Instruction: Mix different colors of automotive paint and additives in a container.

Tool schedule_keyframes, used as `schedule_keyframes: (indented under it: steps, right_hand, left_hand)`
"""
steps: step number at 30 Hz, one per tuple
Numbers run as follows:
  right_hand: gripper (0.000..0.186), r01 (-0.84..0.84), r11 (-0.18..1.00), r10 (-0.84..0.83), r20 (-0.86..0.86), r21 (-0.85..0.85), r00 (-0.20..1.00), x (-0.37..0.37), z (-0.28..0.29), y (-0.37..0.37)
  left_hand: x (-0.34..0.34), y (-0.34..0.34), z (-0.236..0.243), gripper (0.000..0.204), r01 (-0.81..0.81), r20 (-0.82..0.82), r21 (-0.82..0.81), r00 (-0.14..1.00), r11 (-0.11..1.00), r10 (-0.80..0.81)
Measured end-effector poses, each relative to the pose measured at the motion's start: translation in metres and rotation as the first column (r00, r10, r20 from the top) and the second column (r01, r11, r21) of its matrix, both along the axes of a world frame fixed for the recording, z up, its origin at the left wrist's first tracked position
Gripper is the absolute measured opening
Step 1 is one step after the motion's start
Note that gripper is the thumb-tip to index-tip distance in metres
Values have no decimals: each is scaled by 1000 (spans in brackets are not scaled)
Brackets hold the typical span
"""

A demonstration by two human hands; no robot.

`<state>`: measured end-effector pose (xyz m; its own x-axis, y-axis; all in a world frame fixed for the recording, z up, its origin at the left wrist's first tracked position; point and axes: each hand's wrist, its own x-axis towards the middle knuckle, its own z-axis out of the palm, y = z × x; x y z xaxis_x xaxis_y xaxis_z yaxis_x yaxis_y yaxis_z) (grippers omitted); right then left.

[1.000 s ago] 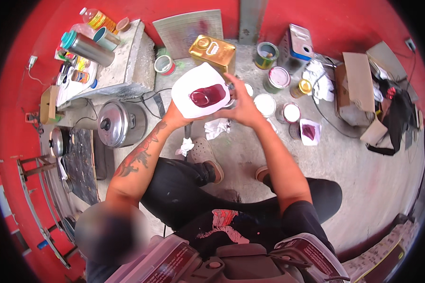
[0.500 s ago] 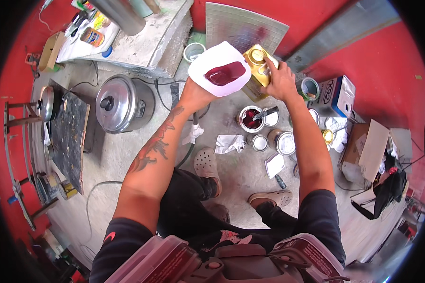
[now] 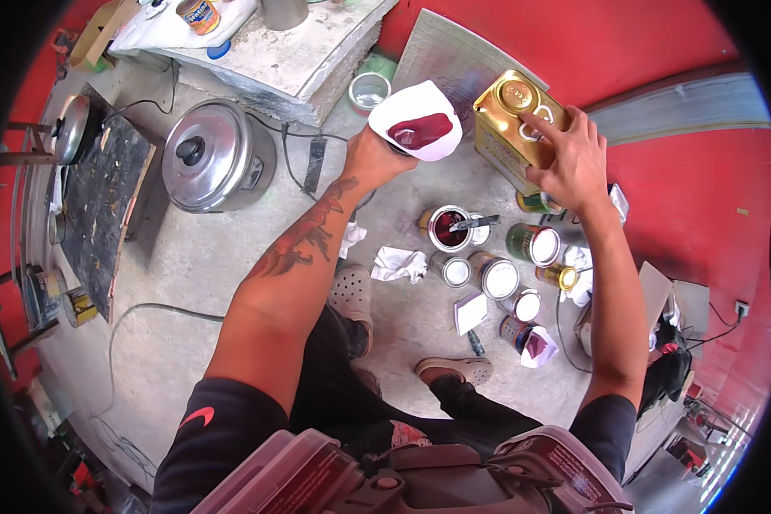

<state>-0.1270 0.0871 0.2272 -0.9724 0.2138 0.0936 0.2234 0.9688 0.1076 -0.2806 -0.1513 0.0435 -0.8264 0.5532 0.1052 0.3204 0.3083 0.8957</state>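
Note:
My left hand (image 3: 374, 160) grips a white open container (image 3: 448, 107) with a pointed rim. Dark red paint (image 3: 427, 130) lies inside it. To its right, my right hand (image 3: 576, 163) is closed at the top of a gold rectangular tin (image 3: 507, 144), fingers around its handle (image 3: 535, 124). A round cap sits on the tin's top. Below and between both hands, an open can (image 3: 429, 221) of dark red paint stands on the floor with a dark-handled brush (image 3: 474, 224) resting across its mouth.
Several paint cans (image 3: 495, 276) crowd the floor near my feet, beside a crumpled white cloth (image 3: 399, 265). A lidded metal pot (image 3: 218, 158) stands at left. Behind are a concrete block (image 3: 317, 64), a leaning panel (image 3: 437, 51) and a clear jar (image 3: 369, 91).
My right hand and the gold tin have moved right, away from the white container, and the tin looks larger. The view has shifted, bringing more cans into sight.

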Motion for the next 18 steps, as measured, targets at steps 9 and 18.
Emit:
schedule_keyframes:
  steps: [9,18]
  right_hand:
    - [64,-173,942,115,209,287,971,-15,66,-39]
    - [47,-224,887,64,373,403,926,-19,75,-65]
  left_hand:
    - [11,12,1,77,24,32,-26,999,999,-23]
    - [17,17,9,80,69,62,-96,996,993,-64]
